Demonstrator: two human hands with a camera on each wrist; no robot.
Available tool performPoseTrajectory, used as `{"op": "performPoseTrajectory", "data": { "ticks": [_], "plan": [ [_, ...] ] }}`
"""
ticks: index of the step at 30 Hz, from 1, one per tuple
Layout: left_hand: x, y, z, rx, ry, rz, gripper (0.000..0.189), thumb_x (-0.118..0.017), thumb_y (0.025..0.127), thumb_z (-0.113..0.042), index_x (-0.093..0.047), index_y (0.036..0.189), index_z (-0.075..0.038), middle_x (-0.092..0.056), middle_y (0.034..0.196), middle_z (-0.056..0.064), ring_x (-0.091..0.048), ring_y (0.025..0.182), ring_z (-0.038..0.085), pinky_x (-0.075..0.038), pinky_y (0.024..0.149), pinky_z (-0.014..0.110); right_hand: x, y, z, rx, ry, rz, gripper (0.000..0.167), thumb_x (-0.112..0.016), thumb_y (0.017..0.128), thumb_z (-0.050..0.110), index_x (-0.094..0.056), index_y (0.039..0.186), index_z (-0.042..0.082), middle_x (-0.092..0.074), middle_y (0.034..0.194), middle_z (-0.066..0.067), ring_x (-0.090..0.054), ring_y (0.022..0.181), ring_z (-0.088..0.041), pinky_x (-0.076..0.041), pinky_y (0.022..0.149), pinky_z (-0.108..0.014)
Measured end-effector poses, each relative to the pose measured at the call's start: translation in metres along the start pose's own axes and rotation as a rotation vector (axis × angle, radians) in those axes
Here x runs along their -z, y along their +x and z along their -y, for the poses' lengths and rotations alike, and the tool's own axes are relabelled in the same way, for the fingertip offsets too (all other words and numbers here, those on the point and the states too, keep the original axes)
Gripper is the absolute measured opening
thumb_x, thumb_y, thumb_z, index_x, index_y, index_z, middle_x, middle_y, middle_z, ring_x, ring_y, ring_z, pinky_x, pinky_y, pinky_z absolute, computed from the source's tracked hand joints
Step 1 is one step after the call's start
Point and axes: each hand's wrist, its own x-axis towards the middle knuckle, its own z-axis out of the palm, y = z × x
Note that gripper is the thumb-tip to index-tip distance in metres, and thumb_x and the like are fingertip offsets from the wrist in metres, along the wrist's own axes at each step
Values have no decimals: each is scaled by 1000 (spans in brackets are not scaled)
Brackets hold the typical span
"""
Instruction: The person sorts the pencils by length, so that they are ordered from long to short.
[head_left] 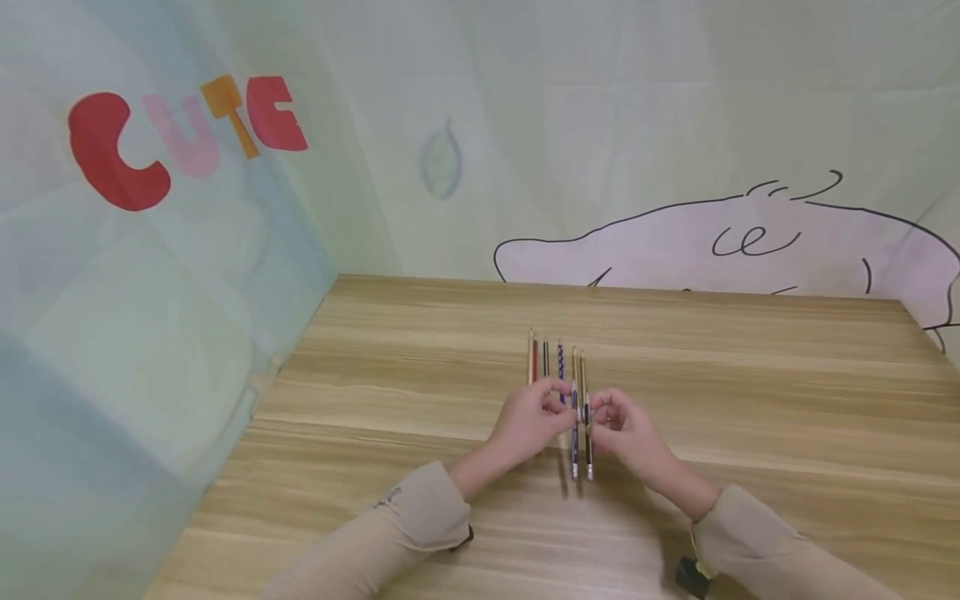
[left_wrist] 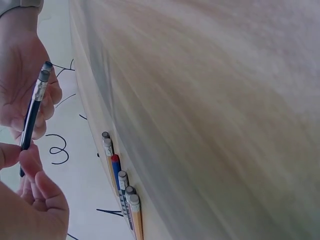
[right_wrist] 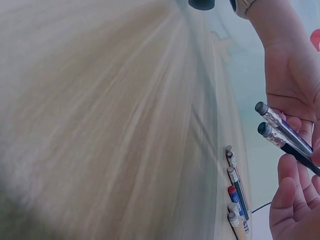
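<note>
My left hand (head_left: 528,421) pinches a blue pencil (head_left: 574,446) above the table, its eraser end toward me. Close beside it, my right hand (head_left: 633,437) pinches a black pencil (head_left: 588,446) between thumb and fingers, also eraser end toward me. The two pencils run nearly parallel; in the right wrist view the blue pencil (right_wrist: 287,131) and the black pencil (right_wrist: 296,151) show their grey erasers and silver ferrules. Beyond the hands several pencils lie in a row, among them a red one (head_left: 536,360), a black one (head_left: 546,358), a blue patterned one (head_left: 560,357) and tan ones (head_left: 582,367).
The wood-grain table (head_left: 375,358) reaches back to a printed fabric backdrop (head_left: 600,125). Red, pink and orange letters mark the left side cloth (head_left: 180,275). A small dark object (head_left: 692,577) shows by the right sleeve (head_left: 757,533).
</note>
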Motion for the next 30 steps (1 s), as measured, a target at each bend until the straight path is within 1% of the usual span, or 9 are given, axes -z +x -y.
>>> {"op": "performPoseTrajectory", "data": {
  "ticks": [5,12,20,25,30],
  "plan": [
    [-1,1,0,10,5,-3,34,-63,77,-15,-55,109,-12,-65,82,3,-59,58,27,-44,42,20,1,1,-2,5,-13,0,28,-52,74,-8,-42,100,-9,-54,77,-7,-53,63,-10,-51,57,-24],
    [-2,3,2,6,7,-8,34,-64,77,-15,-55,110,-12,-66,83,4,-60,61,24,-45,44,20,2,4,-4,6,-26,-2,27,-53,75,-5,-43,100,-7,-53,77,-9,-52,60,-9,-49,56,-21],
    [-4,5,0,15,10,-3,32,-64,77,-16,-55,108,-12,-66,83,3,-59,61,24,-45,45,20,4,6,-5,-5,-24,-9,26,-53,76,-5,-44,101,-6,-55,78,-9,-53,60,-12,-49,56,-24],
    [-7,9,0,24,18,-9,32,-64,77,-17,-56,107,-14,-66,84,2,-56,56,16,-44,45,21,8,6,-5,-3,-34,-16,27,-53,77,-4,-44,102,-7,-56,79,-12,-54,59,-11,-50,56,-24],
    [-10,17,0,17,44,-18,31,-65,77,-19,-57,106,-13,-65,79,0,-51,52,9,-43,44,19,12,7,-6,9,-55,-39,28,-53,77,-5,-44,103,-8,-55,79,-12,-53,58,-10,-48,54,-23]
  ]
}}
